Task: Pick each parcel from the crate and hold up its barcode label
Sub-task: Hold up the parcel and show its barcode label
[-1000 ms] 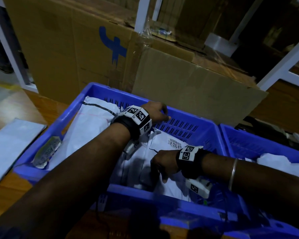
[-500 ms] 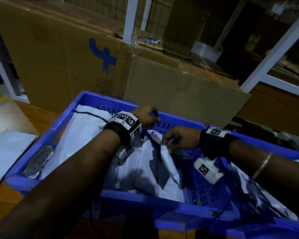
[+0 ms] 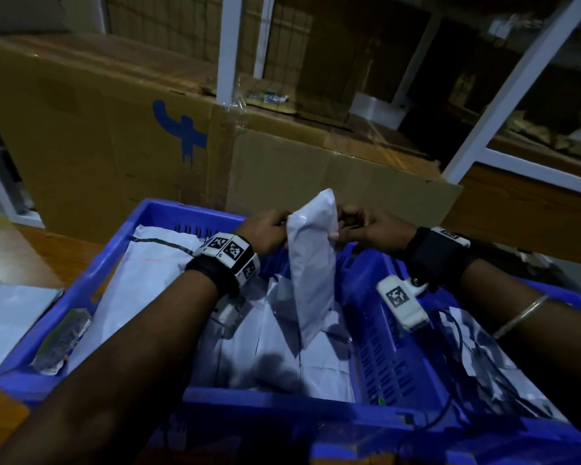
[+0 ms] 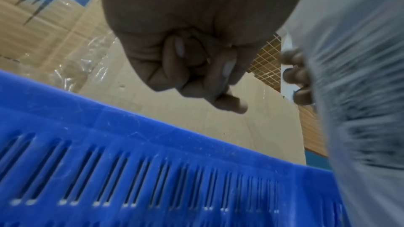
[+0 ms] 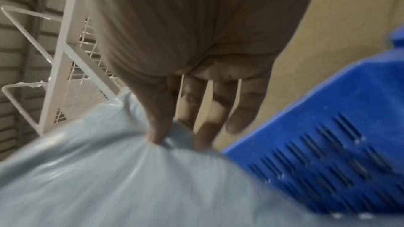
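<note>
Far left in the head view: a flat grey mailer [image 3: 12, 317] is laid on the wooden surface [image 3: 10, 253], outside the blue crate [image 3: 121, 250]. A clear-wrapped small item [image 3: 62, 340] is seen on the crate's left rim. A large white poly bag [image 3: 138, 280] is propped against the left inner wall, with more white bags [image 3: 282, 357] piled on the crate floor.

Left hand [image 3: 265, 234]: fingers are curled in, and the left edge of the lifted parcel [image 3: 312, 263] is met at the thumb side. In the left wrist view the fingers [image 4: 174, 61] are folded into the palm with nothing seen between them; whether the parcel is actually pinched cannot be told.

The parcel is held upright above the crate's far wall, lower end hanging over the piled bags. No barcode label is legible on the side shown.

Right hand [image 3: 366, 229]: the parcel's right edge is pinched between thumb and fingertips [image 5: 157, 127], plastic bunched at the grip.

A second blue crate [image 3: 399, 347] is set touching on the right. Cardboard boxes [image 3: 98, 129] are stacked behind.
</note>
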A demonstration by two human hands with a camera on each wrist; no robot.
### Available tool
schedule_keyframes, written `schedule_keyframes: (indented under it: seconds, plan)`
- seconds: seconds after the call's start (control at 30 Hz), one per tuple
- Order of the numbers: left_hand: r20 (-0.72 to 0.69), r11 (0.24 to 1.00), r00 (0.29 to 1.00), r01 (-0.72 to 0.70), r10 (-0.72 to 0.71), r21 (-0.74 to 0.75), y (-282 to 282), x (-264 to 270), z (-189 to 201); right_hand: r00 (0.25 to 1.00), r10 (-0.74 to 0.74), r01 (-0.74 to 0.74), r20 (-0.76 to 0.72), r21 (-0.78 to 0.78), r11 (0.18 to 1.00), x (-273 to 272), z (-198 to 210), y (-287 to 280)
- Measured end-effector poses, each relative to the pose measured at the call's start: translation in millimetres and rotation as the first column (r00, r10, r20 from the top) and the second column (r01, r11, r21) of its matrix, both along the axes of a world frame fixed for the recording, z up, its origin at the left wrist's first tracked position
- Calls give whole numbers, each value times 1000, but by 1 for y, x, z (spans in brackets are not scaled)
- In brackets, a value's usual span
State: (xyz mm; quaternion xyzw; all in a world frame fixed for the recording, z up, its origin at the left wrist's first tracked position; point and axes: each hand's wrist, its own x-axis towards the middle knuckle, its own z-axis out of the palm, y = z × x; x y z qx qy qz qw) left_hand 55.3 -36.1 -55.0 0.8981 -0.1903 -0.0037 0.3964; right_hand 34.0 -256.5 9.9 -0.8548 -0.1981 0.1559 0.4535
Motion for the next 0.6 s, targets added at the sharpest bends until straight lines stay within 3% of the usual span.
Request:
schedule_keyframes:
  seconds: [0.1, 0.2, 0.33, 0.4, 0.6]
  plan:
    - [38, 992, 999, -19, 24, -129, 3, 4, -6, 995, -76, 77, 64, -4, 997, 12, -2, -4]
    - [-96, 940, 987, -156, 133, -303, 2, 6, 2, 988, -144, 141, 61, 61, 988, 23, -9, -4]
    - [-288, 711, 940, -330, 185, -621, -2, 8, 10, 972, -206, 189, 110, 143, 971, 34, -26, -2]
    - [-378, 626, 914, -382, 147, -679, 0, 6, 14, 958, -249, 225, 140, 165, 960, 39, -38, -1]
    - [-206, 757, 957, -288, 204, -587, 3, 6, 7, 933, -355, 320, 64, 309, 896, 44, -65, 10]
